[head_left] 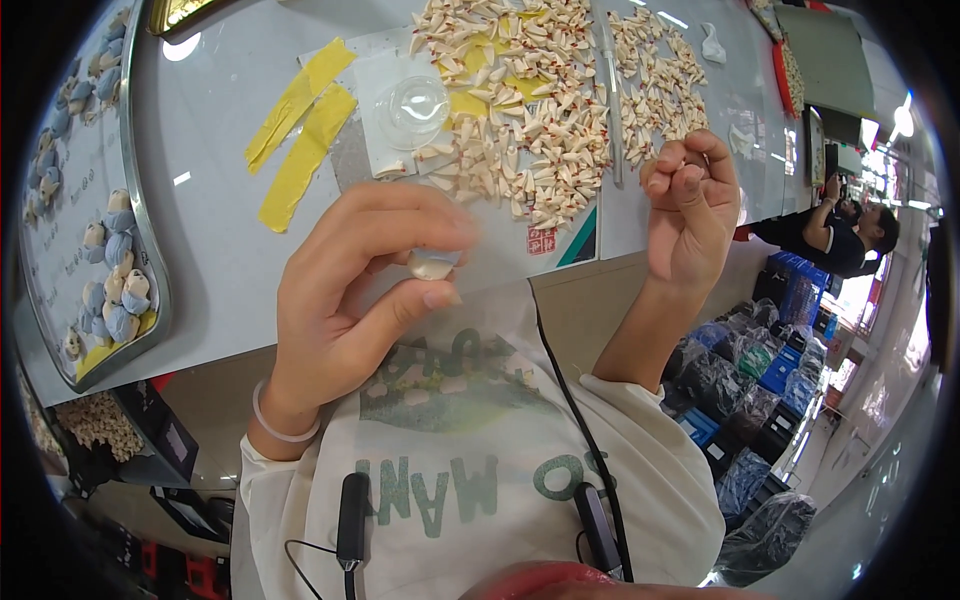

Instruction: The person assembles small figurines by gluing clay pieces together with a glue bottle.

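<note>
My left hand [355,280] is raised in front of my chest, thumb and fingers closed on a small rounded figurine piece [432,266], cream below and blue-grey above. Its fingertips are slightly blurred. To the right, my right hand [693,205] is held up with its fingers curled and pinched together; what they hold, if anything, is too small to make out. Beyond the hands, a heap of small pointed cream pieces [545,150] with reddish tips covers part of the table. A clear round plastic dish [415,105] lies left of that heap.
A metal tray [150,270] at the left carries several blue-and-cream pieces. Two yellow tape strips [305,160] are stuck to the table [225,270]. A thin metal bar [612,100] divides the pointed pieces. Wrapped crates [740,390] stand on the floor at right; a person [840,235] is farther off.
</note>
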The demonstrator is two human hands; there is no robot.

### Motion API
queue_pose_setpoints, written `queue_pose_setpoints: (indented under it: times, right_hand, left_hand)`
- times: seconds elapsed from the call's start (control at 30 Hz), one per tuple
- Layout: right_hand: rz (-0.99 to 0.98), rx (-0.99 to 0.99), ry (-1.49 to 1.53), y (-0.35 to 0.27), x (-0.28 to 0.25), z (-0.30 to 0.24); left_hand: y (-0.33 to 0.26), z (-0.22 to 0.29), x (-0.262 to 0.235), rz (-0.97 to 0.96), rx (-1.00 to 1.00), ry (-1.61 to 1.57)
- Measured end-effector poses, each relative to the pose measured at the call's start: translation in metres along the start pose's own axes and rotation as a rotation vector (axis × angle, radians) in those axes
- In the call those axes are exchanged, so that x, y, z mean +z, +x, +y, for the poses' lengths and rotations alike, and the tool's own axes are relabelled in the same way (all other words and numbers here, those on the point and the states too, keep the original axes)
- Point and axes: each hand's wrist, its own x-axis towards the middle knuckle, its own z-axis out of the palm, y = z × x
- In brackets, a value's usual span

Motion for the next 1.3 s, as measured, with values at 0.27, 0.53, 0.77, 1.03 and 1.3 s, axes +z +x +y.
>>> queue_pose_setpoints:
  times: [0.27, 0.53, 0.77, 1.03, 1.3]
  right_hand:
    - [-0.117, 0.07, 0.246, -0.004, 0.012, 0.005]
    - [-0.242, 0.068, 0.244, -0.003, 0.019, 0.006]
    - [-0.1, -0.06, 0.014, -0.001, 0.033, 0.002]
    - [-0.221, -0.099, 0.027, 0.003, 0.035, 0.002]
    - [-0.207, -0.145, -0.134, 0.009, 0.05, 0.003]
  left_hand:
    - [0.001, 0.0, 0.002, 0.015, -0.008, -0.051]
    - [0.001, 0.0, -0.002, 0.016, 0.017, -0.029]
    - [0.001, -0.001, -0.007, -0.092, 0.011, -0.012]
    - [0.001, 0.001, -0.004, -0.028, 0.032, -0.086]
    - [0.0, -0.001, -0.008, 0.023, -0.067, -0.385]
